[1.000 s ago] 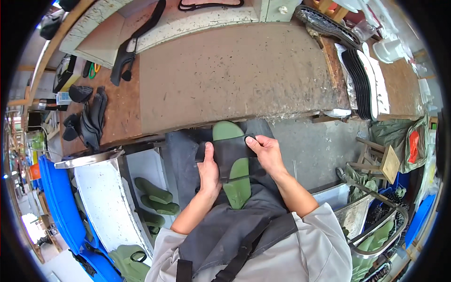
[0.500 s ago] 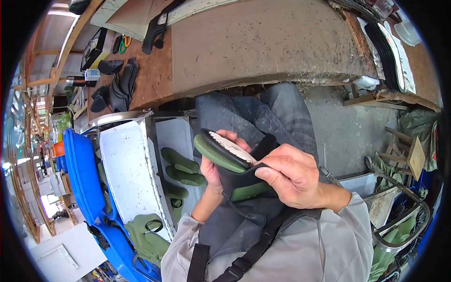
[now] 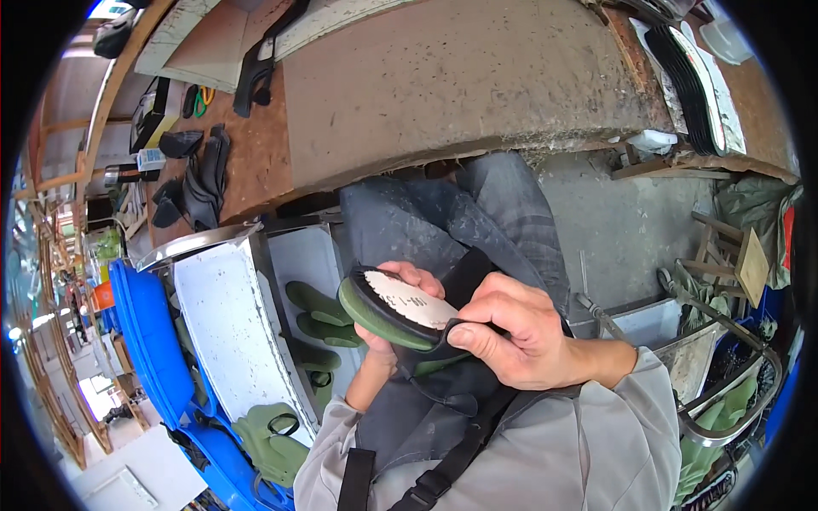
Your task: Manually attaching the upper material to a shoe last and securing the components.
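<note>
Over my lap I hold a half-made shoe (image 3: 388,317), sole side up. It is green along the side, with a black edge folded around a pale insole board (image 3: 409,298). My left hand (image 3: 377,336) is wrapped around its far side and underside, with fingertips showing beyond the rim and part of the hand hidden by the shoe. Thumb and fingers of my right hand (image 3: 511,336) pinch the black upper material (image 3: 456,328) at the shoe's right end. Dark cloth lies under the shoe on my lap.
At left, a white metal rack (image 3: 226,324) holds several green shoe forms (image 3: 319,298), beside blue tubs (image 3: 153,332). Ahead is a worn workbench (image 3: 460,81) with black leather pieces (image 3: 203,183), scissors (image 3: 203,100) and stacked black soles (image 3: 686,89). A metal-framed cart (image 3: 724,366) stands right.
The shoe has tipped so more of its pale insole board faces up, and it sits slightly lower and further left. My right hand keeps its pinch on the black edge.
</note>
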{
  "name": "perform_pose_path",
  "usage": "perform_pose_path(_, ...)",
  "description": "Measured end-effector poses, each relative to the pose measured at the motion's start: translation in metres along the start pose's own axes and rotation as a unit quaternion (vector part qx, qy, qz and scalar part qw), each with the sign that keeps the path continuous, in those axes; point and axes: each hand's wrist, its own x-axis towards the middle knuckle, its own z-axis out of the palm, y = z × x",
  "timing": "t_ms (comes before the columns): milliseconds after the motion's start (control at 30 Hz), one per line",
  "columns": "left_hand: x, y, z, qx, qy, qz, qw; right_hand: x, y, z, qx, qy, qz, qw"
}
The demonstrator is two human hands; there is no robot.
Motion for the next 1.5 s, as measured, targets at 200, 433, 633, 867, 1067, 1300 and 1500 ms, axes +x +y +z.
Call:
perform_pose_path(200, -0.001, 0.002, 0.008, 0.051, 0.059, -0.051, 0.996, 0.003, 0.007, -0.014, 0.143, -0.097, 0.149, 0.974)
perform_pose_path(433, -0.008, 0.002, 0.006, 0.076, 0.075, -0.052, 0.993, 0.038, 0.045, -0.030, 0.344, -0.297, 0.398, 0.797)
perform_pose_path(633, 0.009, 0.001, 0.021, 0.023, 0.242, -0.046, 0.969, 0.035, 0.046, -0.022, 0.180, -0.061, 0.166, 0.968)
perform_pose_path(867, 0.022, 0.002, 0.046, 0.280, 0.369, -0.033, 0.885, 0.031, 0.052, -0.024, -0.073, -0.033, -0.017, 0.997)
perform_pose_path(1067, 0.027, -0.017, 0.069, 0.321, 0.289, 0.145, 0.890, 0.078, 0.015, -0.014, -0.070, -0.051, 0.183, 0.979)
perform_pose_path(1300, 0.011, 0.000, 0.072, 0.309, 0.191, 0.074, 0.929, 0.074, 0.021, -0.025, -0.097, -0.101, 0.096, 0.985)
perform_pose_path(1500, 0.015, 0.018, 0.079, 0.459, 0.048, 0.167, 0.871, 0.074, 0.049, -0.044, 0.211, -0.186, -0.052, 0.958)
